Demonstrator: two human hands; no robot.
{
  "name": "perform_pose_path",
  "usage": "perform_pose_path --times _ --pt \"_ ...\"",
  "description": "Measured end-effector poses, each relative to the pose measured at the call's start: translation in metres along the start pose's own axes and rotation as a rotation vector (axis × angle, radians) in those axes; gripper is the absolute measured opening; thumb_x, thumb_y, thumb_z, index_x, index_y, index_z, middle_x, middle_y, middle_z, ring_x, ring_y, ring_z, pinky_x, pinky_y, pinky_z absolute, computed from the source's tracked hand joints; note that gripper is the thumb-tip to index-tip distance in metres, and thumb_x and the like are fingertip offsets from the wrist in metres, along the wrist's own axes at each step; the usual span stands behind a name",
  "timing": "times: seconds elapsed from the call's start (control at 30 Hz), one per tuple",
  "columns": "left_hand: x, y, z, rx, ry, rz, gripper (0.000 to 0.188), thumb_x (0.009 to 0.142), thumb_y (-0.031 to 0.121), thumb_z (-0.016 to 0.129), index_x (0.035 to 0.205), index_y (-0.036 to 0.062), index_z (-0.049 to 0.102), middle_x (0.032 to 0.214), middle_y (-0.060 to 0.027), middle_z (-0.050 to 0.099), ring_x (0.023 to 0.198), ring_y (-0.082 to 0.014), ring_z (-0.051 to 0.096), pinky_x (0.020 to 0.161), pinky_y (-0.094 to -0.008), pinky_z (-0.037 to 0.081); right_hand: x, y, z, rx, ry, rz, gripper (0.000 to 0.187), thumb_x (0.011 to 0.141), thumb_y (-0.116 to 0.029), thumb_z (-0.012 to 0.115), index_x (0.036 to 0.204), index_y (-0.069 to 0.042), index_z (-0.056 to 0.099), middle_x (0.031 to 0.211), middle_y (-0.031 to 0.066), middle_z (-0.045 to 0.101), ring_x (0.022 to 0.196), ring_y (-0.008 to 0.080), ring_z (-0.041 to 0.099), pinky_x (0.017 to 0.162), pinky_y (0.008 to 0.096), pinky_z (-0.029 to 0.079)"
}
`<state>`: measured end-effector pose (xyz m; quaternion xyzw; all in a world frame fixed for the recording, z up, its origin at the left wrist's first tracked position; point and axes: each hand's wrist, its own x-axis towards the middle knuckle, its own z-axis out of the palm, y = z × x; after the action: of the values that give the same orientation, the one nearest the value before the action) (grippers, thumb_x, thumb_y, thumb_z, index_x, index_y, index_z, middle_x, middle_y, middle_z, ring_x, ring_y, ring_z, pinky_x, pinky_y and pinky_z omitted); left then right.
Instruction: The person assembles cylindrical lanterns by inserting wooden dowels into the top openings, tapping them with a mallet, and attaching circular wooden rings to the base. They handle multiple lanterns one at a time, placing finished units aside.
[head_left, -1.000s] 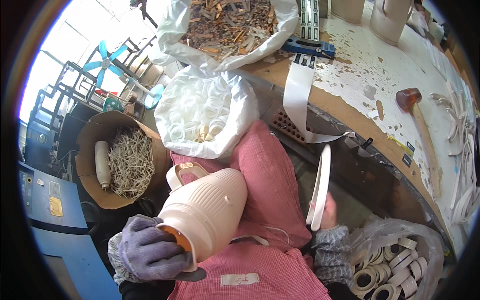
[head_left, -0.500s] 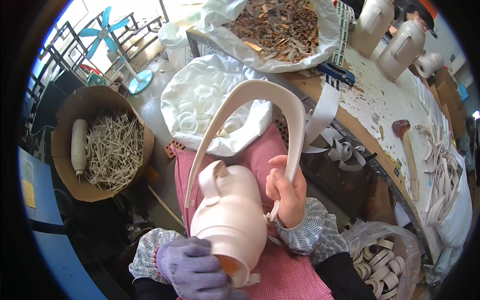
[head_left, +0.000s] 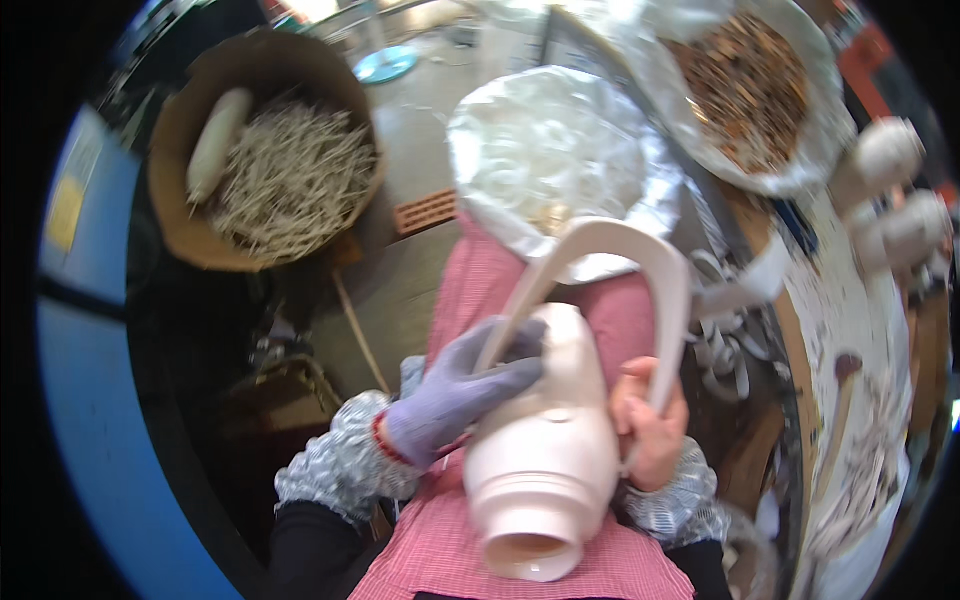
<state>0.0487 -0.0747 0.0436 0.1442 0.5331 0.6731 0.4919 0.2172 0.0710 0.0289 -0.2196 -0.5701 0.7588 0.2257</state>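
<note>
A pale pink plastic jug body [head_left: 540, 460] lies across my lap, its round open mouth toward me. A large curved carrying handle [head_left: 625, 235] arches over its far end. My right hand [head_left: 652, 425], bare, is closed around the handle's right leg, close to the jug's side. My left hand [head_left: 465, 385], in a purple-grey glove, has its fingers bent about the handle's left end, against the jug's upper left side. Blur and the glove hide just how that end sits against the jug.
To the left stands a cardboard drum [head_left: 165, 200] of thin pale sticks with a pale bottle-shaped piece [head_left: 218, 145]. Ahead are a white sack [head_left: 470, 145] of clear rings and a sack [head_left: 825, 130] of brown scraps. Jug bodies [head_left: 900, 235] and a hammer [head_left: 840, 400] rest on the right-hand bench.
My left hand has moved from the jug's mouth up to the handle's left end. The jug now points its mouth more directly toward me. The whole view has shifted left and downward.
</note>
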Motion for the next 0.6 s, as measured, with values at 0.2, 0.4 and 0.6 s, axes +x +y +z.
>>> perform_pose_path --times 0.2,0.4,0.6 --pt "-0.011 -0.030 0.002 -0.322 -0.128 -0.035 0.023 0.081 0.014 0.070 0.100 0.0028 0.065 0.094 -0.0010 0.062 0.087 -0.0076 0.055 0.082 -0.0237 0.043 0.004 -0.004 -0.032 0.023 -0.101 0.077 0.036 0.087 -0.015 0.056 0.118 0.002 0.051 0.080 0.0058 0.053 0.076 0.0127 0.048 0.073 0.0258 0.040" --pt "-0.011 -0.042 0.008 -0.210 -0.058 0.059 0.023 0.088 0.021 0.070 0.103 0.0041 0.064 0.094 -0.0005 0.062 0.087 -0.0059 0.054 0.078 -0.0217 0.045 0.009 -0.006 -0.027 -0.020 -0.133 0.066 0.031 0.086 -0.014 0.054 0.113 0.000 0.050 0.079 0.0067 0.052 0.076 0.0141 0.048 0.074 0.0275 0.041" --pt "-0.017 -0.046 0.008 -0.366 -0.072 0.046 0.025 0.087 0.022 0.072 0.103 0.0042 0.064 0.095 -0.0005 0.062 0.088 -0.0069 0.056 0.081 -0.0221 0.046 0.003 -0.005 -0.023 -0.099 -0.093 0.095 0.031 0.085 -0.013 0.052 0.113 0.001 0.049 0.079 0.0067 0.051 0.075 0.0138 0.047 0.073 0.0271 0.040"
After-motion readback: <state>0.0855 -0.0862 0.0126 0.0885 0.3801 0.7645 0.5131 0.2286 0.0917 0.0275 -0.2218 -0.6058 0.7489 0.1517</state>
